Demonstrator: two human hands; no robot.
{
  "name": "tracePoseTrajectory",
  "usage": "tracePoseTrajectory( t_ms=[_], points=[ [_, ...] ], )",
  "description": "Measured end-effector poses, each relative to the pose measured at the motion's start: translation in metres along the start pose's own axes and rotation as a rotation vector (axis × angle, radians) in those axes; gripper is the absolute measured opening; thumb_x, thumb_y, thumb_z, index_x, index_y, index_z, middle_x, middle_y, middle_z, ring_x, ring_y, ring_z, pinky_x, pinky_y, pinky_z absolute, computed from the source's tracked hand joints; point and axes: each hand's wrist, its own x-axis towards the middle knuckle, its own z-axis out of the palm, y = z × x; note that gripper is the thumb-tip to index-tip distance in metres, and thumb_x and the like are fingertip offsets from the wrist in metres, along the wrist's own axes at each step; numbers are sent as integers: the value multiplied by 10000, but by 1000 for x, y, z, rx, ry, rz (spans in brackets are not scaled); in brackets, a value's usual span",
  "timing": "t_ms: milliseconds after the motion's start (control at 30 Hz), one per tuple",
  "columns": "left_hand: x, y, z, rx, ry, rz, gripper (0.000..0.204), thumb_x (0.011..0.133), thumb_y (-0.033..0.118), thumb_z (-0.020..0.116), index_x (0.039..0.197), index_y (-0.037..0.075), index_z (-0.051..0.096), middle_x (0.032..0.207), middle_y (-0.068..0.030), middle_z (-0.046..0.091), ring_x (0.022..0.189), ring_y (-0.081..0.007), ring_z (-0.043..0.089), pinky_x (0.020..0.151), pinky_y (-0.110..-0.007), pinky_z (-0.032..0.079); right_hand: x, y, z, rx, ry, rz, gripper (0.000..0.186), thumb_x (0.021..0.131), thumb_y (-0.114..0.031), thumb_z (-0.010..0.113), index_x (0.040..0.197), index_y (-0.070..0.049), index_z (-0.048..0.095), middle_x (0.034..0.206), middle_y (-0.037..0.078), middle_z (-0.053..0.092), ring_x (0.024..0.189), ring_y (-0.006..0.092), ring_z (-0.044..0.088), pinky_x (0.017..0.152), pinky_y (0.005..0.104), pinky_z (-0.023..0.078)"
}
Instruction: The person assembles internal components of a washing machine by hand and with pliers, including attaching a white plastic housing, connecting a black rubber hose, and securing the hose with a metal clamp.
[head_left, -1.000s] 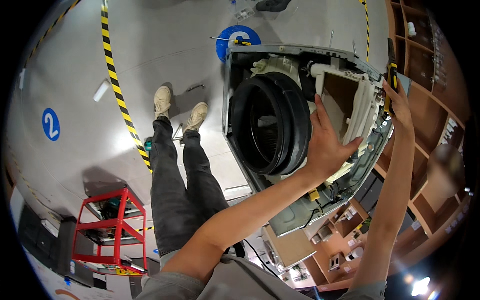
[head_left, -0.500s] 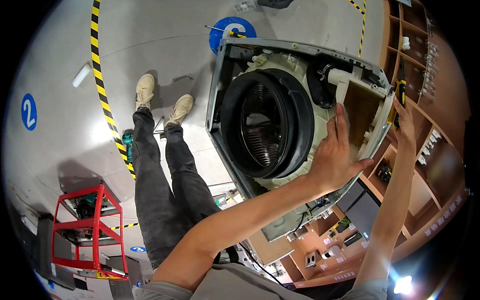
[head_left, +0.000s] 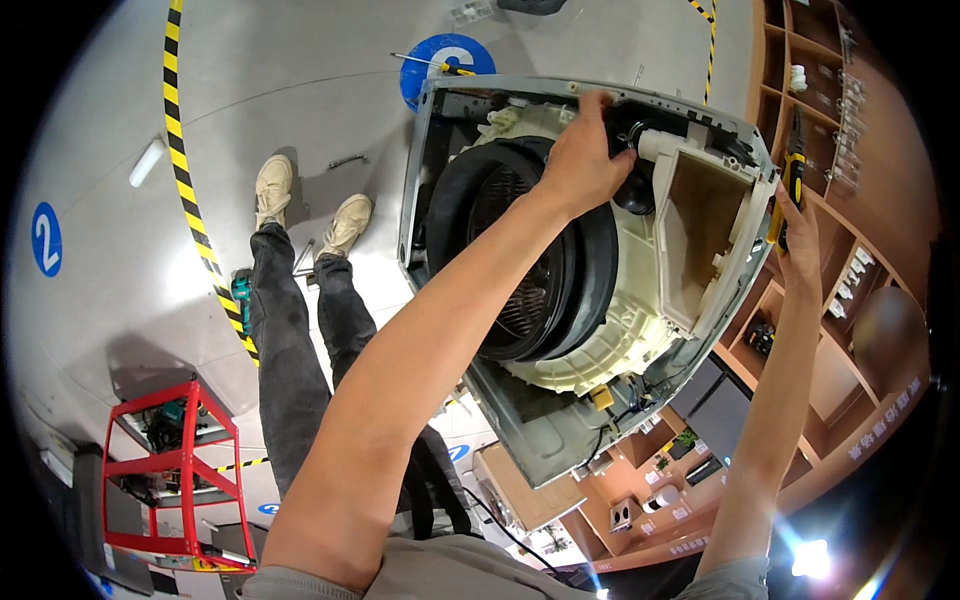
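Observation:
A front-load washing machine with its front off (head_left: 560, 470) faces me, showing a black rubber door seal (head_left: 595, 290) around the drum and a cream tub (head_left: 640, 325). My left hand (head_left: 580, 165) reaches over the seal to the machine's far edge, beside a short black hose (head_left: 632, 195). Its thumb and index finger are apart; the other fingers are partly hidden. At the right-hand edge, next to the white open dispenser housing (head_left: 690, 240), my right hand (head_left: 797, 240) is closed on yellow-and-black pliers (head_left: 790, 185), jaws pointing away from me.
A screwdriver (head_left: 450, 68) and a wrench (head_left: 348, 160) lie on the floor. A red-framed cart (head_left: 190, 460) with tools stands at the lower left. Brown shelving (head_left: 825, 370) runs along the right. Yellow-and-black tape (head_left: 185, 180) crosses the floor.
My left hand has moved from the dispenser housing away and leftward to the machine's far edge by the black hose. The right hand stays at the right edge with the pliers.

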Motion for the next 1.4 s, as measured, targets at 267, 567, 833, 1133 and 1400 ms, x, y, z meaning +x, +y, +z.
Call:
tracePoseTrajectory(
  t_ms=[267, 567, 833, 1133, 1400],
  points=[
    [-2, -2, 13, 107, -33, 113, 648, 753, 130, 703, 1269, -11, 336, 1195, -291, 499, 1134, -420, 500, 945, -419, 420, -58, -37, 42, -180, 348, -189, 350, 857, -198, 681, 1125, -38, 524, 934, 6, 548, 824, 97, 481, 742, 231, 392],
    [1, -1, 22, 375, 33, 292, 553, 692, 108, 740, 1194, 80, 511, 1116, -251, 496, 1040, -420, 497, 876, -465, 431, -144, -44, 108, -671, 344, -303, 659, 728, -192, 787, 1264, -18, 446, 1095, 133, 571, 1029, 201, 544, 895, 320, 436],
    [12, 18, 2, 245, -174, 407, 530, 705, 140, 754, 1162, 53, 503, 1151, -160, 510, 1040, -373, 517, 846, -415, 462, -139, -38, 95, -498, 454, -350, 599, 732, -28, 669, 1281, 16, 434, 1114, 147, 576, 1033, 196, 565, 914, 322, 439],
    [17, 17, -9, 459, -229, 507, 535, 716, 230, 765, 1165, 45, 540, 1123, -145, 536, 1035, -346, 529, 847, -402, 469, -138, -44, 75, -348, 424, -287, 550, 791, 59, 632, 1293, 50, 407, 1135, 73, 548, 995, 122, 539, 886, 236, 417],
    [3, 19, -47, 195, -280, 242, 484, 739, 204, 773, 1147, 44, 569, 1057, -95, 617, 980, -265, 598, 891, -318, 451, -128, -41, 86, -363, 483, -311, 559, 749, -33, 665, 1264, 39, 459, 1094, 118, 582, 977, 160, 563, 891, 283, 439]
  ],
)
